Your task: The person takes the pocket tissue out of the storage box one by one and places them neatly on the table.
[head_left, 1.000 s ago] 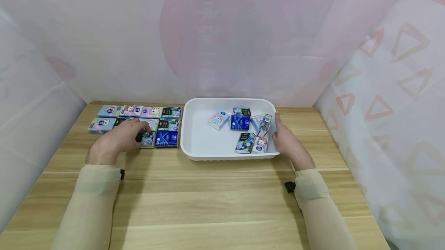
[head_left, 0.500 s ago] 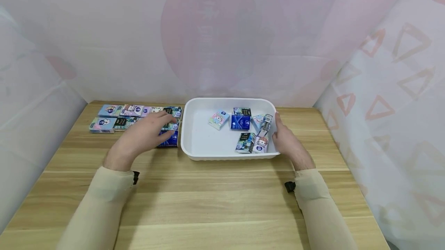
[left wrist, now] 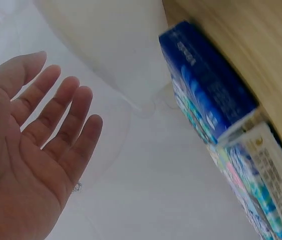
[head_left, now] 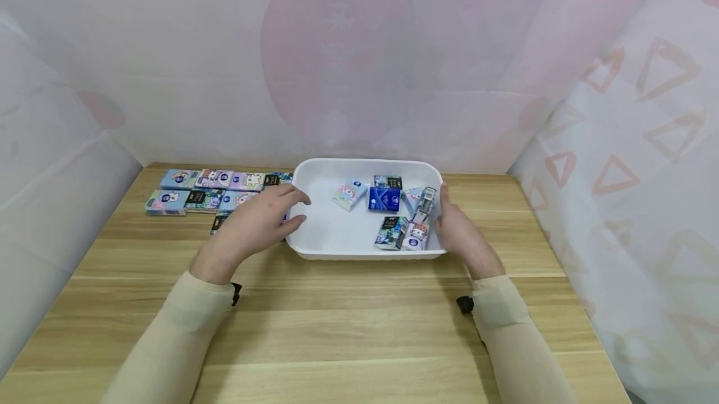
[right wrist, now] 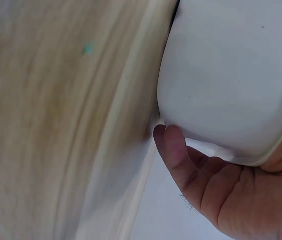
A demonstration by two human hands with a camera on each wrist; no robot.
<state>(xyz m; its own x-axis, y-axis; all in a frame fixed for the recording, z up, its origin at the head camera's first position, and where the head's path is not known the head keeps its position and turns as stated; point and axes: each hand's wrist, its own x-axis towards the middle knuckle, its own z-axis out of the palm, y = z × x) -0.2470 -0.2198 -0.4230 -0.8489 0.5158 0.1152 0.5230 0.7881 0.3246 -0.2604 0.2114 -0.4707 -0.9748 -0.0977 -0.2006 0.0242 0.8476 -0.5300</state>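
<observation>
A white plastic tray (head_left: 328,229) stands on the table with several pocket tissue packs inside, among them a dark blue pack (head_left: 384,199) and a pastel pack (head_left: 349,194). My right hand (head_left: 463,232) grips the tray's right end, thumb at the rim; in the right wrist view its fingers (right wrist: 176,150) curl around the tray's outer wall. Fingers spread and holding nothing, my left hand (head_left: 258,220) reaches over the tray's left rim. In the left wrist view, a blue tissue pack (left wrist: 208,82) lies apart from that hand.
Left of the tray, more tissue packs lie in rows, including a light blue pack (head_left: 166,200) and a purple pack (head_left: 246,180); my left hand hides some of them. A pale wooden table (head_left: 348,329) extends in front, and a printed cloth wall (head_left: 196,79) rises behind.
My left hand has moved right, from the tissue packs on the table to the tray's left rim. The tray has shifted slightly left with my right hand still on it.
</observation>
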